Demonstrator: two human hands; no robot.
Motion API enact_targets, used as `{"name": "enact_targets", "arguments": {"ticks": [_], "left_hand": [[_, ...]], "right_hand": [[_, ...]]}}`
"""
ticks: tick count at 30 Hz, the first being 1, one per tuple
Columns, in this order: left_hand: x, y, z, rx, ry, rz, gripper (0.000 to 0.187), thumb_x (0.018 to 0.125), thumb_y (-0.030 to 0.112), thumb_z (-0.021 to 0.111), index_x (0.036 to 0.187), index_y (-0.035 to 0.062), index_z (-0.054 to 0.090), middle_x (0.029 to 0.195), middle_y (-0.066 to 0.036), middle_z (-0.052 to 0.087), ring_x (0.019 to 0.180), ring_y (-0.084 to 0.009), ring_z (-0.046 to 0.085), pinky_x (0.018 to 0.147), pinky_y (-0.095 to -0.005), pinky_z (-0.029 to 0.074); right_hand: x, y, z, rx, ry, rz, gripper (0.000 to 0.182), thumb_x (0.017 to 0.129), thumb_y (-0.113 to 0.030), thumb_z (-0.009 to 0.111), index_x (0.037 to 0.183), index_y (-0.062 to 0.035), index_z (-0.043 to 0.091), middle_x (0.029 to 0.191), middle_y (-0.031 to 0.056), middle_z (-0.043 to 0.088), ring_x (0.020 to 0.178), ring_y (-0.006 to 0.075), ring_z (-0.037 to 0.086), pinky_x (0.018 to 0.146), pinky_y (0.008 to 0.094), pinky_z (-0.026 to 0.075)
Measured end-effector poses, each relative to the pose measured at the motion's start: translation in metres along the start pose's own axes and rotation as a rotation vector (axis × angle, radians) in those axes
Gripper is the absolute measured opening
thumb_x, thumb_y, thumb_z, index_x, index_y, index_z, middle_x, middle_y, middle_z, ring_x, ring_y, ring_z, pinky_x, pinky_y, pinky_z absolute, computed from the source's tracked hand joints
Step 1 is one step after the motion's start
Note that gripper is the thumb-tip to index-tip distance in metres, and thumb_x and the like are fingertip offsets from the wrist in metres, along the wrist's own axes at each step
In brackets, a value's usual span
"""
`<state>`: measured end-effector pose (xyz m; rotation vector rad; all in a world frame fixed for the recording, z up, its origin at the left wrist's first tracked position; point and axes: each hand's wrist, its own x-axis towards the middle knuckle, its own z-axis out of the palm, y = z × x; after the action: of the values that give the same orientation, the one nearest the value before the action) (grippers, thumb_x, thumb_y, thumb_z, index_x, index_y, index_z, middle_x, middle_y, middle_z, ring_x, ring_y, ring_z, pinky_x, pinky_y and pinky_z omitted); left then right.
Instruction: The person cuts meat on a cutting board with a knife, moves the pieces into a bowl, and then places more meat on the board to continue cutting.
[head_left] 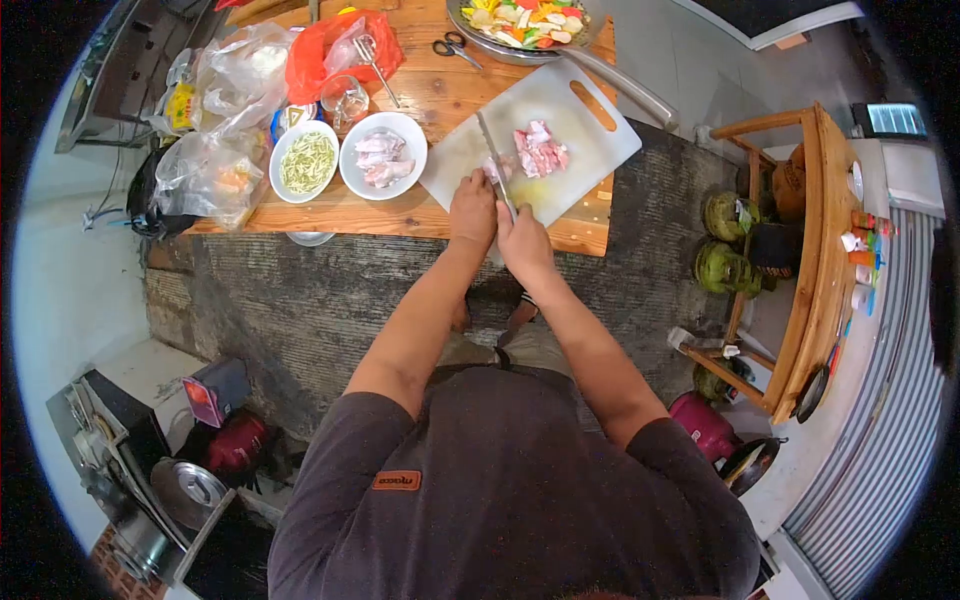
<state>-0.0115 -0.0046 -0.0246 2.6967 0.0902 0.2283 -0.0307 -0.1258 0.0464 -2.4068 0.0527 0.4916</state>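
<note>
My right hand (524,243) is wrapped round the handle of a kitchen knife (490,140), its long blade pointing away from me over the white cutting board (455,155). Close beside it, my left hand (473,208) has its fingers closed on a small piece of raw meat (497,166) against the blade. To the right of the blade lies a pile of cut raw meat (540,150). Left of the board, a white bowl (420,163) holds larger pale pieces of meat (383,160).
A second white bowl (275,172) contains shredded green vegetable. At the far edge are a pan (500,50) of cut vegetables, its handle reaching right, and scissors (452,47). Plastic bags (235,85) and a glass (346,100) crowd the wooden table's left. A wooden rack (815,250) stands right.
</note>
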Motion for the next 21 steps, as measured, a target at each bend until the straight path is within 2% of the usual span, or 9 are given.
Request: {"name": "enact_targets", "arguments": {"ticks": [6, 9, 12, 14, 16, 17, 18, 19, 21], "left_hand": [[0.001, -0.001, -0.002, 0.143, -0.04, 0.109, 0.021, 0.081, 0.005, 0.061, 0.098, -0.0041, 0.069, 0.11, -0.013, 0.059, 0.097, -0.0301, 0.059, 0.084, -0.0384, 0.054], [0.0, 0.003, -0.002, 0.061, 0.0, 0.052, 0.018, 0.081, 0.005, 0.06, 0.095, -0.0028, 0.069, 0.108, -0.013, 0.059, 0.096, -0.0307, 0.059, 0.084, -0.0393, 0.053], [0.001, -0.001, 0.0, 0.057, 0.026, 0.072, 0.016, 0.082, 0.005, 0.06, 0.094, -0.0023, 0.068, 0.107, -0.013, 0.058, 0.095, -0.0305, 0.059, 0.084, -0.0394, 0.053], [0.007, 0.001, -0.006, 0.094, -0.016, 0.059, 0.017, 0.084, 0.005, 0.058, 0.096, -0.0024, 0.068, 0.108, -0.013, 0.058, 0.096, -0.0307, 0.059, 0.084, -0.0391, 0.053], [0.001, -0.002, -0.002, 0.16, -0.013, 0.12, 0.019, 0.085, 0.006, 0.057, 0.099, -0.0009, 0.068, 0.107, -0.014, 0.058, 0.095, -0.0304, 0.059, 0.083, -0.0384, 0.053], [-0.007, 0.001, -0.001, 0.155, -0.022, 0.12, 0.019, 0.085, 0.006, 0.057, 0.099, -0.0009, 0.068, 0.107, -0.014, 0.058, 0.095, -0.0304, 0.059, 0.083, -0.0384, 0.053], [-0.003, 0.003, -0.005, 0.15, -0.031, 0.093, 0.02, 0.087, 0.007, 0.056, 0.101, -0.0018, 0.066, 0.108, -0.015, 0.058, 0.096, -0.0315, 0.06, 0.084, -0.0394, 0.054], [0.0, 0.004, -0.01, 0.145, -0.04, 0.062, 0.021, 0.088, 0.008, 0.056, 0.103, -0.0028, 0.065, 0.108, -0.016, 0.058, 0.097, -0.0325, 0.06, 0.085, -0.0405, 0.054], [0.002, 0.002, -0.017, 0.024, -0.058, -0.017, 0.02, 0.09, 0.008, 0.056, 0.103, -0.0047, 0.063, 0.108, -0.019, 0.058, 0.099, -0.0351, 0.061, 0.086, -0.0425, 0.054]], "right_hand": [[-0.018, 0.012, -0.007, 0.003, -0.025, 0.045, 0.061, 0.105, -0.053, 0.042, 0.106, 0.0071, 0.055, 0.09, 0.0379, 0.066, 0.089, 0.0566, 0.064, 0.082, 0.0597, 0.051], [-0.009, 0.001, -0.008, 0.042, -0.028, 0.074, 0.058, 0.106, -0.05, 0.043, 0.108, 0.0061, 0.057, 0.093, 0.0396, 0.065, 0.093, 0.057, 0.063, 0.085, 0.0602, 0.05], [-0.001, 0.002, -0.001, 0.049, 0.005, 0.003, 0.059, 0.106, -0.05, 0.043, 0.111, 0.0066, 0.058, 0.096, 0.0404, 0.065, 0.098, 0.0567, 0.063, 0.087, 0.06, 0.049], [-0.02, 0.021, -0.003, 0.066, -0.001, 0.009, 0.062, 0.105, -0.051, 0.043, 0.107, 0.0098, 0.056, 0.091, 0.0397, 0.065, 0.089, 0.0557, 0.065, 0.081, 0.0608, 0.05], [-0.029, 0.024, -0.01, 0.066, -0.033, 0.038, 0.065, 0.106, -0.051, 0.041, 0.106, 0.0111, 0.057, 0.093, 0.0403, 0.064, 0.092, 0.0557, 0.064, 0.083, 0.0589, 0.05], [-0.026, 0.024, -0.013, 0.18, -0.047, 0.047, 0.067, 0.106, -0.053, 0.04, 0.107, 0.0114, 0.058, 0.096, 0.0402, 0.064, 0.096, 0.0553, 0.064, 0.085, 0.0571, 0.05], [-0.016, 0.02, -0.019, 0.295, -0.049, 0.036, 0.069, 0.107, -0.054, 0.039, 0.109, 0.0117, 0.059, 0.098, 0.0402, 0.065, 0.099, 0.0549, 0.063, 0.087, 0.0553, 0.05], [-0.01, 0.026, -0.02, 0.399, -0.116, 0.12, 0.071, 0.106, -0.057, 0.038, 0.113, 0.0106, 0.06, 0.102, 0.0378, 0.066, 0.104, 0.0532, 0.063, 0.092, 0.0523, 0.049], [-0.014, 0.036, -0.03, 0.373, -0.059, 0.086, 0.07, 0.107, -0.057, 0.037, 0.116, 0.0092, 0.06, 0.105, 0.0371, 0.066, 0.107, 0.0526, 0.062, 0.094, 0.0521, 0.049]]}}
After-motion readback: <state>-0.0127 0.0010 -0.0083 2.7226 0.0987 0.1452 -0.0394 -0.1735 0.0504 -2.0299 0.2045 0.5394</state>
